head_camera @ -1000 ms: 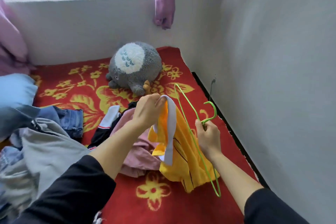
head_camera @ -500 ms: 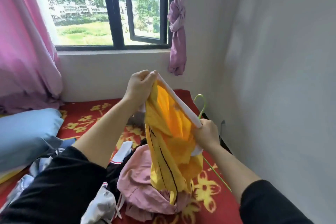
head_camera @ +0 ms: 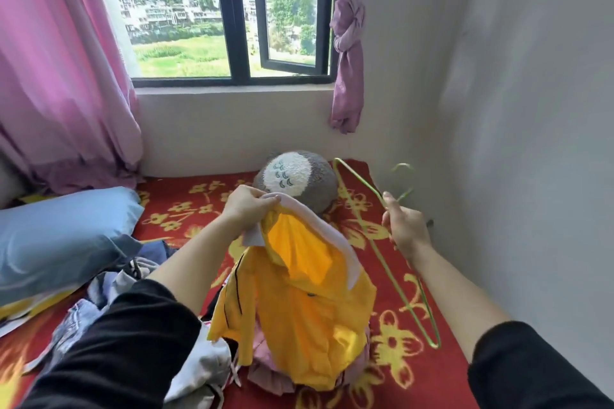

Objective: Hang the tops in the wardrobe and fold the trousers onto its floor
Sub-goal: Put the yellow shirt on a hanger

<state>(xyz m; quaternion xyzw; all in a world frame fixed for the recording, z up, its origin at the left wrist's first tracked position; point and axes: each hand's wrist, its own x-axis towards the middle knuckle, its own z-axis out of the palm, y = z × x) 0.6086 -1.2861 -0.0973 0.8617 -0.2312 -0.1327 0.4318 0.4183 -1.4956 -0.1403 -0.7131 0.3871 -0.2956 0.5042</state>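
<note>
Bedroom corner, seen from a bed covered by a red blanket (head_camera: 402,378) with yellow flowers. Dark-framed window (head_camera: 240,13) at the far end, one pane swung outward. Pink curtain (head_camera: 59,76) hangs at its left side; a knotted purple curtain (head_camera: 347,43) at its right. White wall (head_camera: 518,143) runs along the right edge of the bed.

Blue pillow (head_camera: 59,236) lies at left. Grey plush toy (head_camera: 300,178) with a white belly sits against the far wall, partly hidden behind the raised garment.

Left hand (head_camera: 249,206): fingers curled, gripping the white-trimmed neck edge of a yellow top (head_camera: 299,309) and holding it up over the middle of the bed. Neck opening gapes toward the camera. Lower part of the top drapes down onto a pink garment (head_camera: 275,375) on the blanket.

Right hand (head_camera: 405,226): fingers closed round the neck of a green wire hanger (head_camera: 358,177), just below the hook. Hook is blurred. Hanger is held in the air to the right of the top, tilted, its low corner near the blanket; it does not touch the top.

Loose heap of clothes (head_camera: 109,305), grey, white and denim blue, lies at lower left beside the pillow. Both forearms are bare, with black sleeves pushed up.
</note>
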